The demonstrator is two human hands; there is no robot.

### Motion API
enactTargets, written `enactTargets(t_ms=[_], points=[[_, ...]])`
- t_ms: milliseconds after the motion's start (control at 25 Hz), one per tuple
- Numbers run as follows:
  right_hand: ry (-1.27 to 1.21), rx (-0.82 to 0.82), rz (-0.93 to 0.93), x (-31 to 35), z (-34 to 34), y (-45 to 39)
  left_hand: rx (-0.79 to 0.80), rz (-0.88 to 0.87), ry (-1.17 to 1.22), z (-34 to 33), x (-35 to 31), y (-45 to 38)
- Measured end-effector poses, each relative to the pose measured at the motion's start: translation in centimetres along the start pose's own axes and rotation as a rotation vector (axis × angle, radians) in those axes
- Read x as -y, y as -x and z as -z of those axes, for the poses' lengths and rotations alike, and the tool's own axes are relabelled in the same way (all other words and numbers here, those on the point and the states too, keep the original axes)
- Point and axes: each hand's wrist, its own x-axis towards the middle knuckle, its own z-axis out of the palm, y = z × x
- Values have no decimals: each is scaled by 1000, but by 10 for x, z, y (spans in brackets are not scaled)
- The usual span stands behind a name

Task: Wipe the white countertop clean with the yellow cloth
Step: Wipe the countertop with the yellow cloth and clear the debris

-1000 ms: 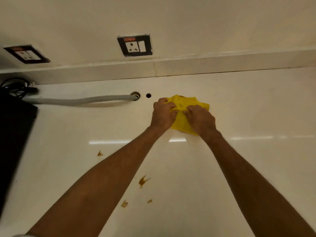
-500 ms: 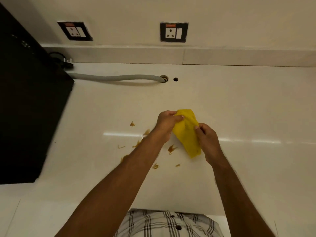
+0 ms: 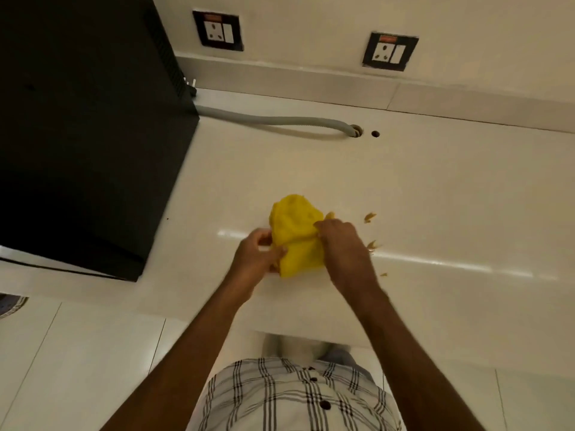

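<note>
The yellow cloth (image 3: 295,231) lies bunched on the white countertop (image 3: 451,194), near its front edge. My left hand (image 3: 254,258) grips the cloth's left lower side. My right hand (image 3: 342,248) pinches its right edge from above. Several small brown crumbs (image 3: 370,217) lie on the countertop just right of my right hand, some partly hidden by it.
A large black appliance (image 3: 84,129) stands on the countertop at the left. A grey corrugated hose (image 3: 273,121) runs from it to a hole (image 3: 356,131) near the back wall; a second small hole (image 3: 375,133) is beside it. Two wall sockets (image 3: 217,31) (image 3: 390,52) sit above.
Both hands have drawn the cloth from the back of the countertop toward the front edge, past the crumbs. The view has swung left, bringing the black appliance closer.
</note>
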Motion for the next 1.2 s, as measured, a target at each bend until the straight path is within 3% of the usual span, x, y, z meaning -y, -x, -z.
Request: enactTargets(t_ms=[120,320,480,760,1000,1200], points=[[97,158,-25,16,-38,24,-93,-19,-540,18,55,4],[77,21,-176,52,-56,20,-270,-340,-774,33,62,-5],[217,203,-281,74,-102,6,-327,-416,-977,44,68,-40],[327,241,-22,44,-119,17,-347,-459,-1081,55,82,-77],[340,101,-105,1,-127,-55,-331,-433,-1143,51,89,-81],[336,42,-308,-54,-112,-91,-316,-413,-1144,52,91,-82]])
